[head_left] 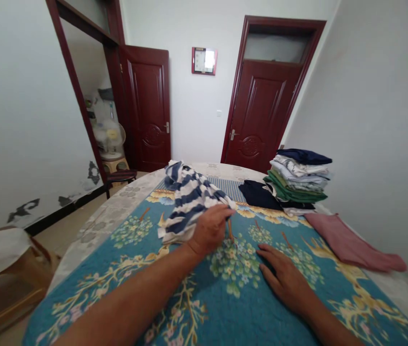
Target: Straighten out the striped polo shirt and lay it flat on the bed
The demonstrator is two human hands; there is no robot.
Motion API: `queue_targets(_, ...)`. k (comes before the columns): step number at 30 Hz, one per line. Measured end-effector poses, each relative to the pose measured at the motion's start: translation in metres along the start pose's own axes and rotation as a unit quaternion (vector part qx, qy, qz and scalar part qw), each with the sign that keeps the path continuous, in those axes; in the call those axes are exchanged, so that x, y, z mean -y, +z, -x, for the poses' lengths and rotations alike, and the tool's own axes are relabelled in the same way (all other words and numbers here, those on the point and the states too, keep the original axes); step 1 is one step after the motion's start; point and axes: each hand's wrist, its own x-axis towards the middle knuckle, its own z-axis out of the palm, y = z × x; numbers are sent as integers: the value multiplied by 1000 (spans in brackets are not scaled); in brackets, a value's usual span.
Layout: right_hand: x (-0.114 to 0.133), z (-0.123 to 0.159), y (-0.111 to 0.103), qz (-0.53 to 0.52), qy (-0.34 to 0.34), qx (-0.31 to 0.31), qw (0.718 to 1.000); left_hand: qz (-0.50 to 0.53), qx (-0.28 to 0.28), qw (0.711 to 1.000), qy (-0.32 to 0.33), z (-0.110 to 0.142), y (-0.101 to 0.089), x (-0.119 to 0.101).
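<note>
**Striped garment under handling, loose and unfolded**

Location: the navy-and-white striped garment (192, 194) lies rumpled across the far left-centre of the teal floral quilt (236, 317), its far end reaching the pale patterned tablecloth (99, 223).

Hands: the left hand (213, 226) is at the garment's near right side. Its fingers are bent and drawn together, and appear clamped on the cloth at the right end; blur and the hidden thumb leave the depth of the grip unclear. The right hand (286, 276) is apart from the garment, palm down over the quilt, fingers extended and slightly spread, holding nothing. Whether it bears on the quilt cannot be told.

Step in hand: judged to be one-handed arranging of the garment. In this inspector's opinion, the next move calls for the free right hand to take a second edge, so that the creases can be drawn out evenly.

Orientation: the longest visible run goes from the gathered, narrower far left end toward the person, widening on the way, with a slant to the right. The stripes lie broadly crosswise. Neck and hem cannot be distinguished, so which way it points is undetermined.

Surroundings: a stack of folded clothes (298, 178) stands at the far right; a dusty-pink folded garment (351, 240) lies nearer.
</note>
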Motion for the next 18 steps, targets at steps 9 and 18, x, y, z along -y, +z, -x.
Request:
queue_targets(9, 1, -14, -7, -192, 122, -39, 973, -16, 106, 994, -37, 38, 9, -74)
queue_targets(18, 60, -55, 17, -162, 130, -40, 977, -226, 175, 887, -362, 64, -43, -13)
